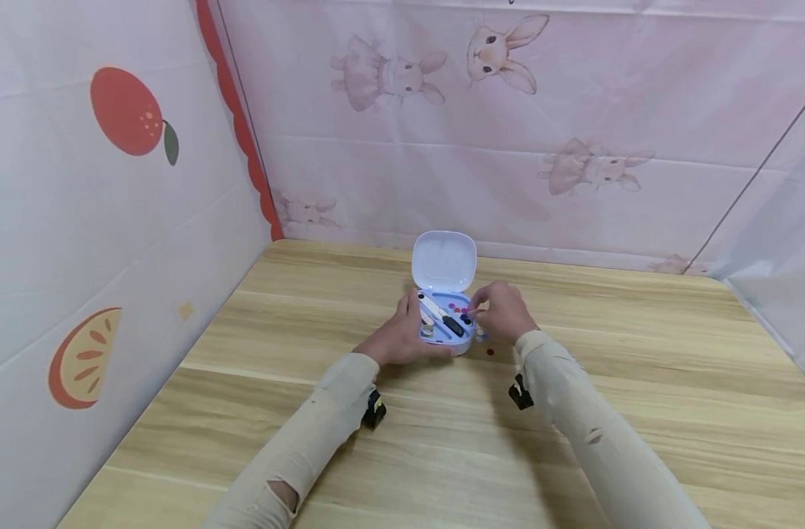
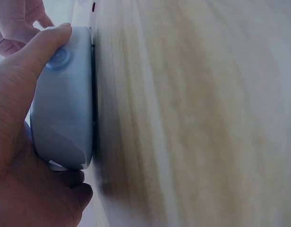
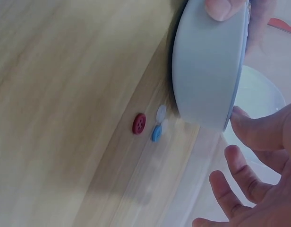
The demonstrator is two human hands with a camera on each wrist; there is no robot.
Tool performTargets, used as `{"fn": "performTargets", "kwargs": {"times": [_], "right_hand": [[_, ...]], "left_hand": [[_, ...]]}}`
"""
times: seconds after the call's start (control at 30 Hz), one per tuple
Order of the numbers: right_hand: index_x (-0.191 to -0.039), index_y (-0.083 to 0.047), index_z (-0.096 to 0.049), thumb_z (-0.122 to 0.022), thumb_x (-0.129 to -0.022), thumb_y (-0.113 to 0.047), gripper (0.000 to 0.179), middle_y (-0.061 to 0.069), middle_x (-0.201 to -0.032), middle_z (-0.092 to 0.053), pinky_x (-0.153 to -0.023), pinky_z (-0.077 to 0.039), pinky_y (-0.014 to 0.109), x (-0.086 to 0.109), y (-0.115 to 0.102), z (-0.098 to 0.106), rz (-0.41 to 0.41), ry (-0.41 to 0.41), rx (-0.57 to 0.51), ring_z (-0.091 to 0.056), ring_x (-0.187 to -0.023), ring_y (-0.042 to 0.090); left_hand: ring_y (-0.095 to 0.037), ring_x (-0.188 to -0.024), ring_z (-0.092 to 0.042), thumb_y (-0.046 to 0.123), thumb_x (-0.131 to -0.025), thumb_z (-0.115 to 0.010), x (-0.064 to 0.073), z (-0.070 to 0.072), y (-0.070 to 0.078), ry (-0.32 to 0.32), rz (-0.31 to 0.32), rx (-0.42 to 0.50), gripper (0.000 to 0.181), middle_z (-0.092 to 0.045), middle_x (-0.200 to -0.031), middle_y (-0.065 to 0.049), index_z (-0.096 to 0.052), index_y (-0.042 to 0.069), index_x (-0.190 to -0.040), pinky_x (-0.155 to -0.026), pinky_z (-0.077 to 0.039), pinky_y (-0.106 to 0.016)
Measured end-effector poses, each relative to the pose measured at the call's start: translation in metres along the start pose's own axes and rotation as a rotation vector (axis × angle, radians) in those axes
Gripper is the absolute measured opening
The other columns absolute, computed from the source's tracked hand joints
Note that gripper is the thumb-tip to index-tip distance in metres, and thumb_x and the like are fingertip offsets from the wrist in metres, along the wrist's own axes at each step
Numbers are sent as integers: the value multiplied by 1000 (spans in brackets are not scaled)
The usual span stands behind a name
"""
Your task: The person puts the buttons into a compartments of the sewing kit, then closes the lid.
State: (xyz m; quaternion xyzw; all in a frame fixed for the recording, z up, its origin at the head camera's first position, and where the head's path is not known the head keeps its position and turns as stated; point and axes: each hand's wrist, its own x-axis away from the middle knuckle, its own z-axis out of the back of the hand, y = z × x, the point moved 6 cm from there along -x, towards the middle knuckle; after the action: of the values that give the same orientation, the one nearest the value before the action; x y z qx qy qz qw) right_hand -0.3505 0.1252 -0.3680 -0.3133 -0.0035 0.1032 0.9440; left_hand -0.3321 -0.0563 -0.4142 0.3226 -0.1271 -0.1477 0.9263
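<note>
A small light-blue and white box (image 1: 464, 347) stands on the table with its lid (image 1: 444, 261) raised. In it lie a black-handled tool with a white upper part (image 1: 452, 325), several pink and dark buttons, and small round pieces at the left. My left hand (image 1: 402, 334) grips the box from the left, its thumb along the front by a round blue catch (image 2: 58, 57). My right hand (image 1: 503, 312) reaches over the right rim, thumb and forefinger close together at the buttons. In the right wrist view its other fingers are spread; whether its fingertips hold a button is hidden.
Beside the box on the wooden table (image 1: 415, 448) lie a dark red button (image 3: 139, 124), a blue button (image 3: 157, 133) and a white button (image 3: 161, 114). A pink rabbit-print curtain (image 1: 402, 176) hangs behind the table. Another printed sheet (image 1: 197, 242) borders the left side.
</note>
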Motion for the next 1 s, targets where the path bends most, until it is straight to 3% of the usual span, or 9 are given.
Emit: {"fn": "performTargets", "kwargs": {"times": [0.1, 0.27, 0.53, 0.77, 1.0], "right_hand": [[-88, -1, -75, -71, -86, 2, 6, 16, -108, -72, -98, -43, 53, 1, 5, 4, 9, 13, -5, -58, -105, 35], [-93, 2, -75, -71, -86, 0, 8, 18, -108, -72, -87, -44, 47, 2, 16, 9, 5, 4, 4, -56, -93, 31], [-92, 1, -76, -69, -84, 2, 11, 20, -114, -70, -100, -41, 56, 5, 27, 11, -17, -49, 43, -55, -108, 37], [-88, -2, -76, -74, -85, -4, 4, 18, -111, -70, -87, -46, 47, 11, 33, 9, -65, -125, 69, -57, -94, 32], [-85, -7, -77, -78, -83, -7, 3, 11, -105, -72, -93, -48, 54, 16, 37, 3, -104, -205, 113, -60, -99, 33]], "left_hand": [[-31, -136, -40, 67, -74, -80, -1, 0, -1, 2, 2, 1, 137, -10, -164, -14, 11, 12, -162, -113, -37, -47], [-30, -137, -40, 68, -73, -80, -3, -1, -3, 3, -3, -1, 138, -10, -164, -12, 11, 14, -162, -114, -36, -46], [-30, -135, -40, 66, -74, -81, -2, -1, -2, 5, -14, 9, 137, -13, -161, -13, 10, 15, -162, -114, -36, -46], [-30, -136, -39, 66, -73, -81, -3, -1, -2, 6, -8, 10, 137, -12, -163, -12, 11, 15, -162, -114, -36, -46], [-31, -136, -39, 67, -73, -80, -2, -1, -2, 4, 10, 17, 138, -9, -164, -11, 12, 16, -162, -114, -36, -47]]}}
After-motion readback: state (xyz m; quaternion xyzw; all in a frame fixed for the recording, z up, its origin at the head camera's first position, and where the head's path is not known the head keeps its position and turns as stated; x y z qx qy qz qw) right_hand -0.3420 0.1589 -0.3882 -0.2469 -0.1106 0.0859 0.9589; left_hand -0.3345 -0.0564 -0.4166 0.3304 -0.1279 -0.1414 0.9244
